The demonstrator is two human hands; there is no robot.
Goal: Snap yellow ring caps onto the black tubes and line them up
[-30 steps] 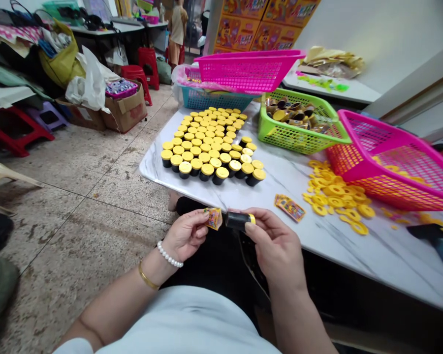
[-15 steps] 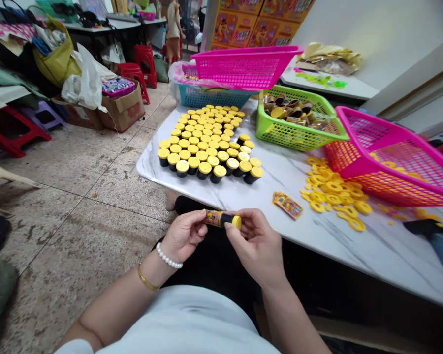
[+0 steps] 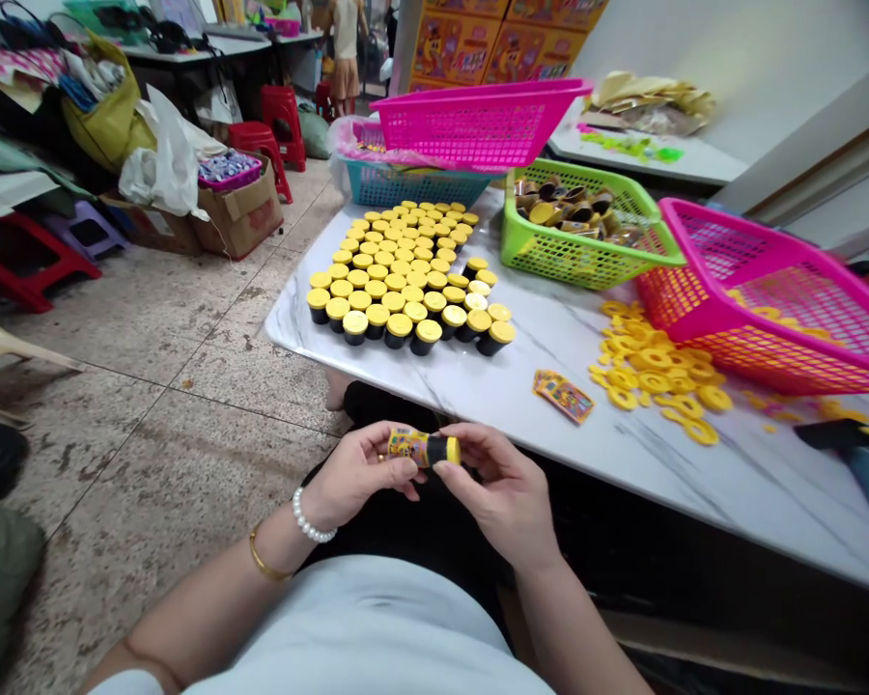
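Observation:
A small black tub with a yellow lid (image 3: pixel 441 451) lies sideways between my hands, over my lap by the table's front edge. Around its left part is a colourful printed label (image 3: pixel 407 445). My left hand (image 3: pixel 372 465) pinches the labelled end, thumb in front and fingers behind. With thumb and fingers, my right hand (image 3: pixel 503 487) grips the lid end. Beyond them, many similar black tubs with yellow lids (image 3: pixel 395 282) stand upright in packed rows. A small pile of printed labels (image 3: pixel 563 396) rests on the table to the right.
Loose yellow rings (image 3: pixel 652 367) are heaped at the right, beside a pink basket (image 3: pixel 774 352). A green basket (image 3: pixel 586 256) holds brown and yellow pieces. Another pink basket (image 3: pixel 478 125) sits on a blue one (image 3: pixel 412 185) at the back. Someone (image 3: pixel 346 53) stands far off.
Both hands have lowered slightly with the tub. My left hand has turned, bringing its thumb across the front of the label, and more of the label shows.

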